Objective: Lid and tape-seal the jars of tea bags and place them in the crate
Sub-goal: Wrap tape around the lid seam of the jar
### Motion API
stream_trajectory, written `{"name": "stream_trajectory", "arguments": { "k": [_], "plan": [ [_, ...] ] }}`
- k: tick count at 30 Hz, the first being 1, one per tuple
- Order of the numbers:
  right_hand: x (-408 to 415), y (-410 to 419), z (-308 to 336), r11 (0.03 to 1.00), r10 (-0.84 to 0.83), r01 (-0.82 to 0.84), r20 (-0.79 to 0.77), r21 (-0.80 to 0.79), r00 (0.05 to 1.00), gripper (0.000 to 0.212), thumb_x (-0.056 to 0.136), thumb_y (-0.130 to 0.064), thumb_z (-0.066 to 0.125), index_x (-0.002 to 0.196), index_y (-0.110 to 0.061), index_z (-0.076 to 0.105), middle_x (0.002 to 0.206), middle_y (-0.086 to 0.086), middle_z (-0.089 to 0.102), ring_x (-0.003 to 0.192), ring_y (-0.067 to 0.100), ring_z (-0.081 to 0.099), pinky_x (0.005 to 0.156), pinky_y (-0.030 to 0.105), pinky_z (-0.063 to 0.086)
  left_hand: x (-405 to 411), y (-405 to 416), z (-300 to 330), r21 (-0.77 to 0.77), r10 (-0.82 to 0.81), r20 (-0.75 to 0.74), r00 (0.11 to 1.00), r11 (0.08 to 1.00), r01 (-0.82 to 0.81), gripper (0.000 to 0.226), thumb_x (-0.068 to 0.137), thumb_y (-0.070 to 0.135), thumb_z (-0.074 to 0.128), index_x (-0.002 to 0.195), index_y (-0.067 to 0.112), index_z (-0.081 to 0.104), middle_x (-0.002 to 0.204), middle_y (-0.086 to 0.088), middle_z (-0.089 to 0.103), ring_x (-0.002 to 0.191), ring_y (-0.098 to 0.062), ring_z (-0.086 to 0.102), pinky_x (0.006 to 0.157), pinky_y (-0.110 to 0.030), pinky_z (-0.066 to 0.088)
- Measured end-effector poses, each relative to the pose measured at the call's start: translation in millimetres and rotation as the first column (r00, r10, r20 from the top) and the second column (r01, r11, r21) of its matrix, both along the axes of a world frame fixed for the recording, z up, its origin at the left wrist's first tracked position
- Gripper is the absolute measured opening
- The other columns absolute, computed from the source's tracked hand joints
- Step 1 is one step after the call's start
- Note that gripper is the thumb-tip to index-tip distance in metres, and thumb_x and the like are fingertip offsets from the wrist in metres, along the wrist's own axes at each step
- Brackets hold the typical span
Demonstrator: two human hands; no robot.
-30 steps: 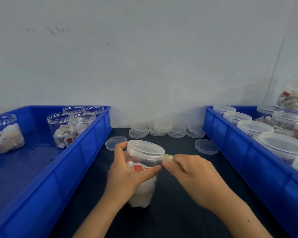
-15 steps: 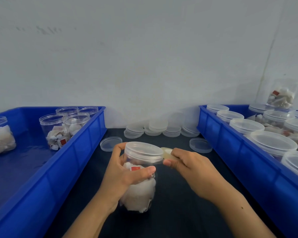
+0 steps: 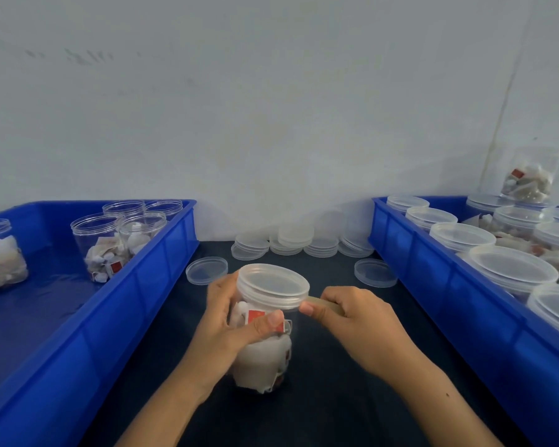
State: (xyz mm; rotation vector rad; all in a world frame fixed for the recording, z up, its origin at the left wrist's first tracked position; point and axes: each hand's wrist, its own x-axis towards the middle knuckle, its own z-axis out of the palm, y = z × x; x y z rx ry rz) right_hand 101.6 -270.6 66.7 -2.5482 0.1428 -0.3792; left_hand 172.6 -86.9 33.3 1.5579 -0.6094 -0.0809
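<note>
While left hand (image 3: 229, 327) grips clear round jar (image 3: 265, 356), right hand (image 3: 352, 321) pinches tape strip (image 3: 317, 301) at lid (image 3: 273, 285).

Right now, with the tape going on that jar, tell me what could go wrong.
1. The left hand grips the jar low, under the lid; the right hand pulls the tape sideways at the lid's rim, so the jar may twist or tip.
2. The tape could land off the seam between lid and jar, sealing poorly.
3. Loose lids lie close behind; a swinging hand might knock them.
</note>
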Motion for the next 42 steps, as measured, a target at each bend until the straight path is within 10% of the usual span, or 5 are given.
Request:
{"name": "stream_trajectory", "arguments": {
  "k": [7,11,15,33,42],
  "plan": [
    [-0.1,19.1,-3.5,0.984,-0.022,0.033,0.063,-0.174,0.998,0.043,0.090,-0.061,0.043,0.072,-0.022,0.041,0.067,-0.005,0.052,0.059,0.014,0.048,0.052,0.027,0.035,-6.9,-4.1,-2.4,0.063,0.238,0.207,0.949,0.965,-0.255,0.106,0.036,0.076,0.076,0.130,0.044,0.039,0.112,0.035,0.056,0.107,0.012,0.054,0.088,-0.019,0.045],
    [0.8,19.4,-3.0,0.998,0.049,-0.048,-0.010,0.044,0.999,0.045,0.086,-0.065,0.044,0.076,-0.021,0.043,0.069,-0.006,0.050,0.059,0.010,0.043,0.054,0.027,0.034,-5.0,-5.7,-4.6,-0.041,0.288,0.122,0.950,0.958,-0.285,0.093,0.031,0.071,0.082,0.111,0.040,0.045,0.106,0.029,0.058,0.100,0.005,0.060,0.075,-0.018,0.053],
    [-3.0,9.6,2.7,0.993,0.121,-0.121,-0.009,0.007,0.993,0.051,0.084,-0.070,0.039,0.081,-0.019,0.048,0.070,-0.001,0.053,0.059,0.011,0.044,0.057,0.031,0.036,1.2,-2.4,-4.0,-0.105,0.244,0.025,0.970,0.965,-0.240,0.085,0.036,0.056,0.088,0.109,0.034,0.051,0.105,0.018,0.064,0.099,-0.005,0.065,0.080,-0.042,0.058],
    [-4.8,-2.7,8.8,0.986,0.086,-0.071,0.093,-0.148,0.992,0.061,0.075,-0.076,0.021,0.079,-0.022,0.050,0.064,-0.003,0.051,0.059,0.010,0.045,0.056,0.026,0.038,3.3,1.6,6.2,-0.153,-0.073,-0.165,0.984,0.987,0.047,0.117,0.019,0.059,0.091,0.120,0.023,0.044,0.097,0.010,0.073,0.089,-0.009,0.070,0.063,-0.018,0.055],
    [-5.1,10.0,6.2,0.970,-0.002,0.036,0.140,-0.240,0.990,0.051,0.089,-0.066,0.025,0.075,-0.021,0.044,0.066,-0.004,0.052,0.063,0.015,0.051,0.060,0.031,0.042,-4.5,-1.8,8.0,-0.097,-0.012,-0.087,0.996,0.995,0.004,0.070,0.060,0.045,0.087,0.115,0.020,0.052,0.104,0.013,0.070,0.096,-0.003,0.067,0.071,-0.016,0.053]
  ]
}}
